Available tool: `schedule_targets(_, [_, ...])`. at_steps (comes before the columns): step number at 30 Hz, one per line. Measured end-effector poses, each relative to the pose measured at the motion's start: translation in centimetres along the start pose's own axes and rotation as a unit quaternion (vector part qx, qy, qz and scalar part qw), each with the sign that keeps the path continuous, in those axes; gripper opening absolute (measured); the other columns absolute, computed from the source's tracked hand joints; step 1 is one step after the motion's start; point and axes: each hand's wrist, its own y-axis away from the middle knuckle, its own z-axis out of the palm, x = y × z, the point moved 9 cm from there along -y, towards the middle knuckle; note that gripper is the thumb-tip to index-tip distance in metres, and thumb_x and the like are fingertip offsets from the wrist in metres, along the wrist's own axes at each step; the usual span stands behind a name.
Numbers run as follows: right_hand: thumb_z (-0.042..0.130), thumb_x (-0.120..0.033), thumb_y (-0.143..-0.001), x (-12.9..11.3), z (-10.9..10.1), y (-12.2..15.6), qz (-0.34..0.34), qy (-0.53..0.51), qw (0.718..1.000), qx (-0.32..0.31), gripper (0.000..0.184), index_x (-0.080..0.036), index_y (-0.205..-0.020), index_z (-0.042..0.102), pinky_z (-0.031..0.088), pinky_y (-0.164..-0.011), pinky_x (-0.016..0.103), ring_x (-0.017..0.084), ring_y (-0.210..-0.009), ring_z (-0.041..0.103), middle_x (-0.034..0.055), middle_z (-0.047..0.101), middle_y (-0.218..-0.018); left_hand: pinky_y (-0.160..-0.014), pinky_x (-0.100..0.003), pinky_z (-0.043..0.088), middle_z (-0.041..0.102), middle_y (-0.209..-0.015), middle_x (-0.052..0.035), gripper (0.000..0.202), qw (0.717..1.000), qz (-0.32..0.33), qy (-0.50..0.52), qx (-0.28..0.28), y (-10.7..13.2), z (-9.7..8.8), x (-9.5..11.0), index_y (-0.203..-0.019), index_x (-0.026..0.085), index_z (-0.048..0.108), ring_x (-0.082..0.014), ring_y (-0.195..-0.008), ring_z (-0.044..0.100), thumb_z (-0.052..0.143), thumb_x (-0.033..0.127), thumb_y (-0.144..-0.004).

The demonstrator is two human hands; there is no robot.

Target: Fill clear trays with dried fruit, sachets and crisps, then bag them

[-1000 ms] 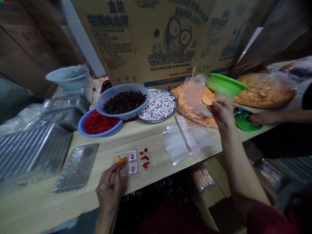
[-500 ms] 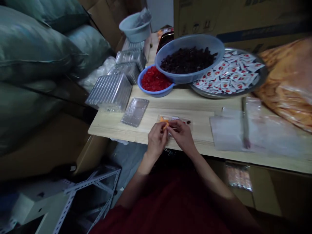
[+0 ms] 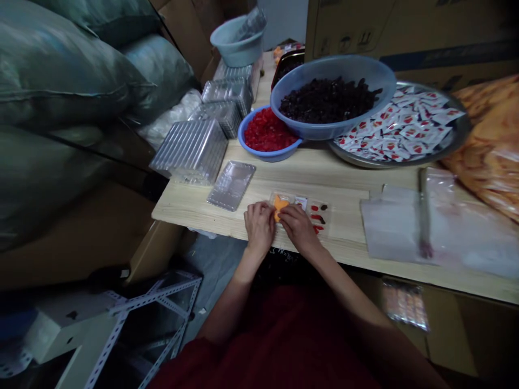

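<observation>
The left hand (image 3: 259,227) and right hand (image 3: 299,229) meet near the front edge of the counter (image 3: 194,216), over a clear compartment tray (image 3: 308,216). The right fingers (image 3: 288,214) overlap an orange piece (image 3: 279,208) lying at the tray's left end. The hands hide part of the piece, so whether either hand grips it cannot be determined.

Tabletop (image 3: 344,237): pale wood, matt, fine grain. Small tray (image 3: 322,224), centre: clear glossy plastic. Stacked trays (image 3: 190,151), left of centre: ribbed, same plastic. Platter (image 3: 462,135), upper right: polished metal.

I can read no words here. The carton (image 3: 409,27) shows only handling symbols, and the red print on the plated sachets (image 3: 399,127) and the sachet (image 3: 300,202) by my right hand (image 3: 299,228) is too small.
</observation>
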Motion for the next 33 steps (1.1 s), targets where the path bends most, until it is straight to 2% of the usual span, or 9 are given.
schedule_targets(3, [0.055, -0.033, -0.099, 0.2, -1.6, -0.4, 0.056, -0.073, 0.994, 0.066, 0.027, -0.019, -0.105, 0.077, 0.046, -0.107, 0.050, 0.027, -0.117, 0.062, 0.0138, 0.071, -0.117, -0.097, -0.042, 0.049, 0.067, -0.116, -0.0119, 0.029, 0.994, 0.024, 0.102, 0.027, 0.0, -1.5, 1.2, -0.119, 0.019, 0.069, -0.0252, -0.113, 0.058, 0.047, 0.020, -0.100])
schedule_targets(5, [0.053, -0.045, -0.099, 1.6, -2.8, -0.4, 0.160, -0.203, 0.957, 0.131, 0.035, -0.022, -0.116, 0.074, 0.042, -0.112, 0.050, 0.026, -0.124, 0.061, 0.0112, 0.069, -0.127, -0.110, -0.041, 0.044, 0.059, -0.138, -0.0139, 0.042, 0.978, 0.068, 0.194, 0.032, 0.2, -2.1, 3.5, -0.142, 0.019, 0.054, -0.0229, -0.131, 0.053, 0.038, 0.024, -0.104])
schedule_targets(9, [0.042, -0.071, -0.095, 2.6, -2.1, -0.1, 0.326, -0.536, 0.767, 0.135, 0.057, -0.028, -0.115, 0.073, 0.045, -0.112, 0.050, 0.026, -0.128, 0.060, 0.0063, 0.068, -0.132, -0.127, -0.051, 0.016, 0.030, -0.165, -0.0090, 0.061, 0.948, 0.235, 0.196, -0.088, 0.4, 0.9, 9.9, -0.161, 0.026, 0.023, -0.0249, -0.156, 0.020, 0.037, 0.042, -0.104])
schedule_targets(10, [0.044, -0.072, -0.093, 2.1, -2.2, 0.1, 0.340, -0.581, 0.730, 0.115, 0.056, -0.029, -0.114, 0.073, 0.045, -0.113, 0.049, 0.025, -0.131, 0.058, 0.0051, 0.066, -0.135, -0.127, -0.056, 0.009, 0.029, -0.166, -0.0075, 0.062, 0.953, 0.237, 0.161, -0.102, 0.0, 1.8, 10.0, -0.161, 0.028, 0.024, -0.0269, -0.157, 0.015, 0.038, 0.046, -0.103])
schedule_targets(12, [0.054, -0.065, -0.092, 1.3, -3.2, 0.9, 0.354, -0.607, 0.707, 0.079, 0.046, -0.031, -0.117, 0.072, 0.043, -0.115, 0.048, 0.025, -0.136, 0.054, 0.0037, 0.061, -0.142, -0.124, -0.065, 0.000, 0.031, -0.165, -0.0065, 0.057, 0.977, 0.175, 0.083, -0.086, -1.8, 2.6, 7.7, -0.157, 0.029, 0.033, -0.0310, -0.157, 0.010, 0.039, 0.046, -0.103])
schedule_targets(17, [0.073, -0.045, -0.087, 3.0, -9.0, 5.0, 0.351, -0.432, 0.816, 0.159, 0.024, -0.023, -0.095, 0.079, 0.033, -0.121, 0.049, 0.028, -0.129, 0.059, 0.0077, 0.069, -0.127, -0.114, -0.053, 0.032, 0.058, -0.140, -0.0142, 0.040, 0.998, -0.038, -0.009, 0.049, -5.3, -1.3, -3.8, -0.136, 0.019, 0.055, -0.0308, -0.136, 0.046, 0.049, 0.034, -0.100])
schedule_targets(20, [0.070, -0.046, -0.090, 4.1, -10.8, 6.6, 0.332, -0.316, 0.861, 0.221, 0.026, -0.023, -0.079, 0.077, 0.031, -0.121, 0.048, 0.025, -0.120, 0.062, 0.0057, 0.074, -0.111, -0.101, -0.045, 0.042, 0.068, -0.115, -0.0137, 0.025, 0.994, -0.099, -0.018, 0.043, -6.4, -2.3, -8.7, -0.112, 0.017, 0.066, -0.0299, -0.114, 0.057, 0.058, 0.031, -0.094])
schedule_targets(26, [0.070, -0.046, -0.090, 4.1, -8.3, 6.6, 0.314, -0.288, 0.890, 0.162, 0.024, -0.024, -0.099, 0.077, 0.037, -0.114, 0.046, 0.023, -0.116, 0.063, 0.0056, 0.073, -0.112, -0.071, -0.028, 0.043, 0.065, -0.075, -0.0026, 0.018, 0.973, -0.199, 0.115, -0.026, -8.3, 0.1, -13.7, -0.082, 0.017, 0.066, -0.0172, -0.073, 0.059, 0.062, 0.034, -0.087])
schedule_targets(33, [0.070, -0.047, -0.088, 4.3, -7.7, 7.0, 0.334, -0.289, 0.884, 0.156, 0.027, -0.022, -0.096, 0.076, 0.040, -0.110, 0.044, 0.024, -0.113, 0.063, 0.0067, 0.074, -0.110, -0.064, -0.026, 0.039, 0.062, -0.067, -0.0015, 0.025, 0.963, -0.237, 0.117, -0.053, -9.3, 1.0, -15.9, -0.073, 0.016, 0.067, -0.0161, -0.068, 0.057, 0.063, 0.038, -0.083])
